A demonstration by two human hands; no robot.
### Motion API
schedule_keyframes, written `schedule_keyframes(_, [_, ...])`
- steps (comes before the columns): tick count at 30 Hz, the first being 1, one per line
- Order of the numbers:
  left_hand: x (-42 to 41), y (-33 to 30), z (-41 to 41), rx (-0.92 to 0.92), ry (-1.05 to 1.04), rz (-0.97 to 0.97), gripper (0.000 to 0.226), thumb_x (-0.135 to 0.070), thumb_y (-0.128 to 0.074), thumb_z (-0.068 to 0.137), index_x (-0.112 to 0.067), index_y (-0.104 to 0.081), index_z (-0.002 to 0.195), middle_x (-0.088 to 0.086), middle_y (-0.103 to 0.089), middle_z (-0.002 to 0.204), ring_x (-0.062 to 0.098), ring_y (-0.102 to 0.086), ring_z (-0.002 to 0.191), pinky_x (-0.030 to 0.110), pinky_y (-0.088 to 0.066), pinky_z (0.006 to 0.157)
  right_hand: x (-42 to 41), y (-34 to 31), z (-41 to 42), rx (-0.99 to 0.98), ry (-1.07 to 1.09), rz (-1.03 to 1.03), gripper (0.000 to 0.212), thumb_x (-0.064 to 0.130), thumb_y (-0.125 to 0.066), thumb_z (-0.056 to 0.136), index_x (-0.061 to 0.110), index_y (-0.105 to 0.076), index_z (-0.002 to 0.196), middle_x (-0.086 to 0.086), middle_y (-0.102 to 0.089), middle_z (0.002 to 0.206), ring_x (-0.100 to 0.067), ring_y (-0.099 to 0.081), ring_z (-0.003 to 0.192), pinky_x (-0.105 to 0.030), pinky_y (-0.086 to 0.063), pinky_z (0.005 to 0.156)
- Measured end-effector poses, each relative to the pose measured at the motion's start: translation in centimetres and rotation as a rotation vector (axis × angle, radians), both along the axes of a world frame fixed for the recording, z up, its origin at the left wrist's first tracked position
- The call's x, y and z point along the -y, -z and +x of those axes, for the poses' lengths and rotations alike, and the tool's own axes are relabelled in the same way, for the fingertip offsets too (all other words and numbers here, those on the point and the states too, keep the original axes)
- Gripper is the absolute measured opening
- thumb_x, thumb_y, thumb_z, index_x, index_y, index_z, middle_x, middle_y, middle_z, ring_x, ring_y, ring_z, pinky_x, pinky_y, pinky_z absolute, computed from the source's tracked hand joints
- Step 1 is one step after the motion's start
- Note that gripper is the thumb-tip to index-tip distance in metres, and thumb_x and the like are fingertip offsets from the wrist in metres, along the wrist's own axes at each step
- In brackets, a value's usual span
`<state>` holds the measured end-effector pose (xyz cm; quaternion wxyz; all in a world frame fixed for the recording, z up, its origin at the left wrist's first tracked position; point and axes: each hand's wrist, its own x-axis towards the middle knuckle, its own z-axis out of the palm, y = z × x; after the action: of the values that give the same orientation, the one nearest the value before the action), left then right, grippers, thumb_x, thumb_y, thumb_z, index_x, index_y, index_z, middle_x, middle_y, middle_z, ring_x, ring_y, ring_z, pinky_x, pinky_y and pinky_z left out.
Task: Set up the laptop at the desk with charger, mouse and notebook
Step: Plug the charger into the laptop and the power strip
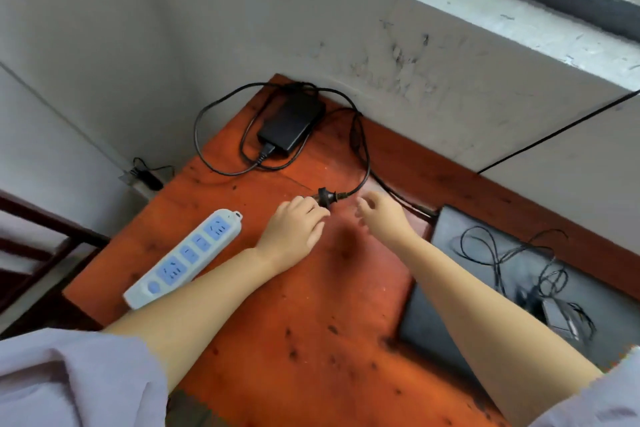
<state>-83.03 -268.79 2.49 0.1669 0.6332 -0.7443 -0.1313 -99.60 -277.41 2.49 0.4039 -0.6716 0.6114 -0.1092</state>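
Observation:
A black charger brick (292,121) lies at the far corner of the orange-red desk (311,340), its cable looping around it. The cable's black plug (325,197) rests on the desk, and my left hand (294,229) has its fingertips closed on the plug's front end. My right hand (379,215) hovers just right of the plug with fingers apart and holds nothing. A white power strip (185,256) with blue sockets lies to the left of my left hand. The closed dark laptop (450,305) sits at the right, with a wired mouse (557,317) and its tangled cord on top.
The desk stands in a corner, walls at the left and back, a window sill (502,7) above right. A dark wooden frame (41,253) stands left of the desk. A wall socket with a black plug (147,177) sits low on the left wall.

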Motion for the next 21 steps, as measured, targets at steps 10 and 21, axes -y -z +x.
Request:
schedule_keyframes(10, [-7.4,3.1,10.1,0.145,-0.508,0.148,0.059,-0.039,-0.06,0.086,-0.015,-0.042,0.137,0.009,-0.05,0.13,0.029,-0.047,0.118,0.043,-0.038,0.096,0.4,2.5,6.9,0.568,0.567,0.579,0.019,0.031,-0.057,0.09,0.017,-0.05,0.079,0.0,-0.046,0.063,-0.002,-0.041,0.028,-0.01,-0.024,0.03])
schedule_keyframes(21, [-8.3,5.8,11.4,0.131,-0.624,0.196,0.067,-0.056,-0.054,0.083,-0.017,-0.04,0.136,0.004,-0.052,0.122,0.025,-0.047,0.112,0.037,-0.037,0.091,-2.5,-0.9,14.4,0.479,-0.186,0.465,0.013,0.014,-0.056,0.09,0.021,-0.061,0.08,0.0,-0.054,0.056,-0.011,-0.053,0.052,-0.023,-0.05,0.053])
